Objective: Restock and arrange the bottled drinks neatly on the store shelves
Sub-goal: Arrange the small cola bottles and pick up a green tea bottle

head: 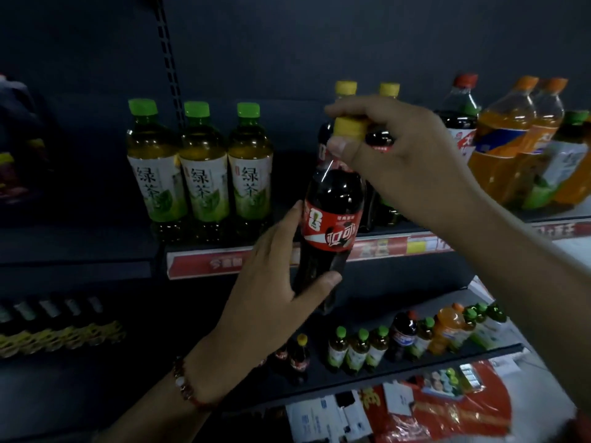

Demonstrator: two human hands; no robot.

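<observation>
We hold the cola bottle [329, 225] in the air in front of the upper shelf [224, 260], between the three green tea bottles [201, 164] and the other cola bottles [380, 145] behind it. Our left hand [271, 298] wraps the lower body, thumb in front and fingers behind. Our right hand [399, 155] pinches the yellow cap [350, 127] between thumb and fingers. The bottle looks full, so we judge it rather heavy, and the thin plastic will give a little under pressure. The smooth label may slip. The narrow waist under the label seems the best place to grip, with the cap only for guiding
</observation>
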